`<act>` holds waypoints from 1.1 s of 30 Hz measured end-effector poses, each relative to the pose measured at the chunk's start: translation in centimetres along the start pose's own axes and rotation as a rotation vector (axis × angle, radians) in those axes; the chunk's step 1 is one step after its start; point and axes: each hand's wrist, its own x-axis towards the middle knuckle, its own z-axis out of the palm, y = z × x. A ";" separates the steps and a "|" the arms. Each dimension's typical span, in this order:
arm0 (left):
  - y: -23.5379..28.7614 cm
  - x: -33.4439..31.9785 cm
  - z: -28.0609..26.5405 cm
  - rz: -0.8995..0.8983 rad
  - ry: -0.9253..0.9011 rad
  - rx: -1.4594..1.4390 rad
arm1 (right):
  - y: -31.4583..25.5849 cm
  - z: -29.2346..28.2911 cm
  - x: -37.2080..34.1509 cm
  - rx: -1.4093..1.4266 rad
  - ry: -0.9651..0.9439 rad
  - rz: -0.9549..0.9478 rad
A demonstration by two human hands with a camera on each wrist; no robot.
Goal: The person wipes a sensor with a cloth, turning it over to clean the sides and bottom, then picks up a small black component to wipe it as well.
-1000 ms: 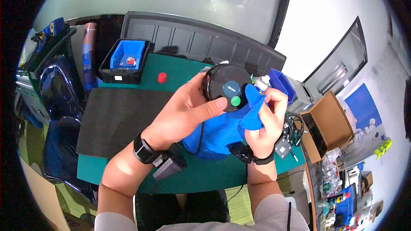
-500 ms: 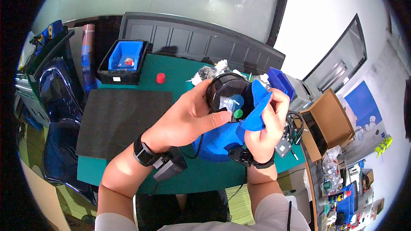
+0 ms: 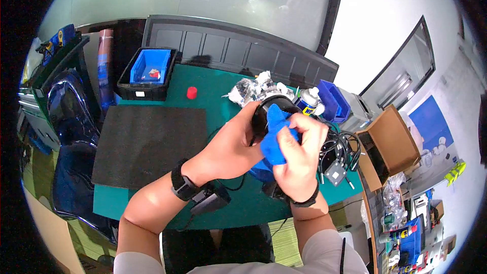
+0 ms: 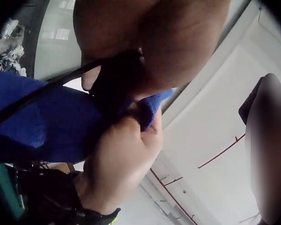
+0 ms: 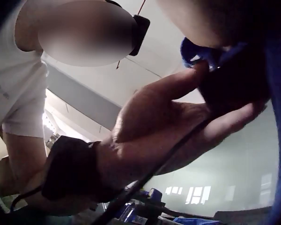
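Observation:
In the head view my left hand (image 3: pixel 225 151) grips a round black device (image 3: pixel 261 117) by its side, thumb toward me. A blue cloth (image 3: pixel 275 142) is pinched in my right hand (image 3: pixel 303 160) and pressed over the device's near face, hiding most of it. More of the cloth hangs below the hands; the left wrist view shows this blue cloth (image 4: pixel 51 122) beside the black cord (image 4: pixel 44 93) that runs from the device. From the right wrist view, the left fingers and thumb curl round the dark body (image 5: pixel 232 86).
A black mat (image 3: pixel 152 142) lies on the green table, with a red cap (image 3: pixel 192 93) beyond it. At the back are a black bin (image 3: pixel 150 94), a crumpled bundle (image 3: pixel 244 91), a spray can (image 3: pixel 308 102) and a blue bin (image 3: pixel 333 102). Cables (image 3: pixel 350 144) lie at right.
My right hand has brought the cloth leftward over the device's face, covering its blue label and green sticker. The device has tilted and come slightly lower and to the right with my left hand.

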 end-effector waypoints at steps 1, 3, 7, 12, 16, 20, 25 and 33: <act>0.0 0.0 -0.1 -0.019 0.001 0.045 | 0.2 -0.5 0.3 -0.020 -0.012 0.024; 0.0 0.2 0.1 0.017 -0.002 -0.052 | 1.2 0.0 0.1 -0.055 0.134 0.150; 0.2 0.2 0.4 0.010 0.013 -0.083 | 0.6 -0.2 -0.1 0.001 -0.026 -0.007; 0.4 0.2 0.4 0.024 0.001 -0.104 | 1.4 -0.5 0.2 -0.102 0.079 0.141; 0.3 0.1 0.3 -0.015 -0.015 -0.106 | 0.7 -0.3 -0.1 -0.082 0.000 0.002; 0.7 0.3 0.1 -0.061 -0.018 -0.113 | 2.0 -0.7 0.6 -0.144 0.030 0.112; 1.5 0.3 0.7 0.068 0.017 -0.284 | 5.3 -0.6 0.3 0.239 0.254 0.321; 1.7 0.4 -0.2 0.002 0.011 -0.280 | 4.4 -0.6 -1.4 0.507 0.571 0.563</act>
